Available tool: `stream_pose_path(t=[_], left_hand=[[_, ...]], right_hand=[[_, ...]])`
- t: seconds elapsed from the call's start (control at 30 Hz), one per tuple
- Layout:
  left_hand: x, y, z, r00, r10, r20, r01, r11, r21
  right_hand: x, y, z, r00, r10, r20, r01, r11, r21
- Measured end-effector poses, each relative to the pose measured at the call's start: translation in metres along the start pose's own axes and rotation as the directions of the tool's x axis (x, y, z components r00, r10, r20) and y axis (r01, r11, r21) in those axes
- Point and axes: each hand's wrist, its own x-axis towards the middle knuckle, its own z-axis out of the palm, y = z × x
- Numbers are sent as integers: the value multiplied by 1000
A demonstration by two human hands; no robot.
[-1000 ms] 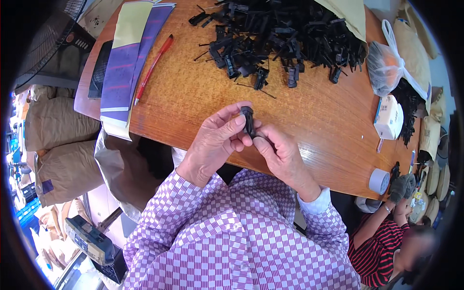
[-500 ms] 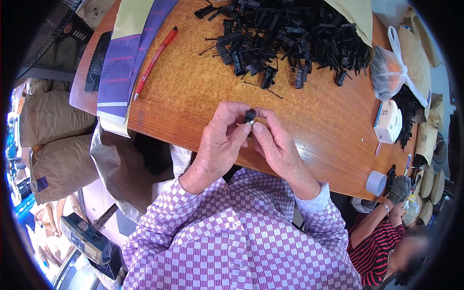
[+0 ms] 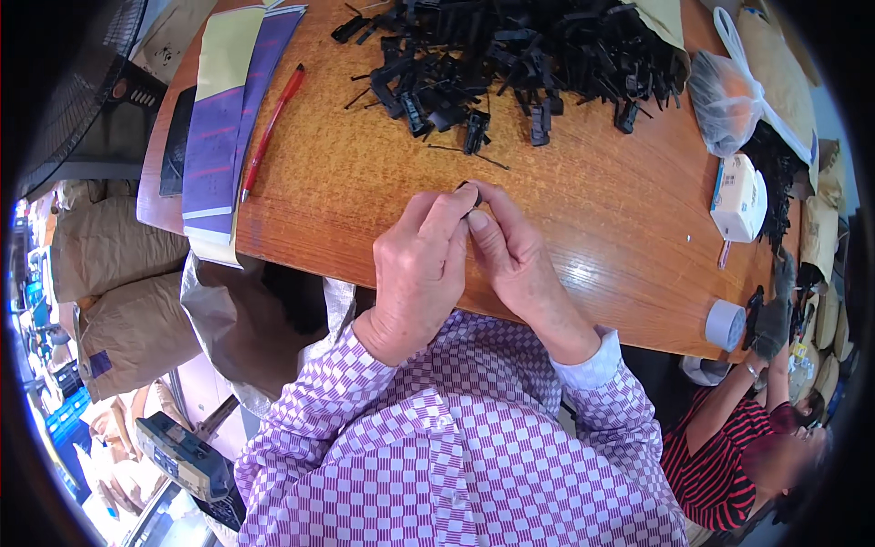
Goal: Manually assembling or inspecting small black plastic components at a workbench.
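Observation:
My left hand and my right hand meet over the near edge of the wooden table. Between their fingertips is a small black plastic part, mostly hidden by the fingers of my left hand. Both hands are closed on it. Beyond them, a big heap of black plastic parts, many with thin stems, covers the far side of the table. One black part lies at the heap's near edge, beside a loose thin black strip.
Left on the table are purple and yellow sheets and a red pen. A tape roll, a white pack and a knotted plastic bag stand right. A co-worker's gloved hand is beyond. Brown sacks stand left.
My left hand has turned and its fingers now cover more of the black part. The whole view has shifted slightly. At the right, the co-worker's gloved hand has moved.

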Motion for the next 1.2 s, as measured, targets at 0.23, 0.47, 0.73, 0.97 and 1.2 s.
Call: stream_pose_path(t=[0.23, 0.47, 0.73, 0.97, 1.2], left_hand=[[1, 4, 10, 979, -198, 55, 206, 951, -231], [15, 0, -23, 819, -405, 405, 568, 480, -669], [6, -14, -29, 761, -357, 542, 627, 188, -756], [3, -21, -38, 749, -343, 567, 627, 92, -774], [3, -18, -47, 733, -280, 620, 679, 354, -643]], right_hand=[[-5, 2, -15, 999, -22, 32, 20, 998, 58], [-12, -4, -26, 996, 39, 80, -50, 987, 150], [-2, -8, -21, 978, -132, 164, 69, 937, 342], [5, -11, -10, 984, 13, 176, -87, 902, 423], [14, -3, -13, 923, 102, 370, -304, 782, 544]])
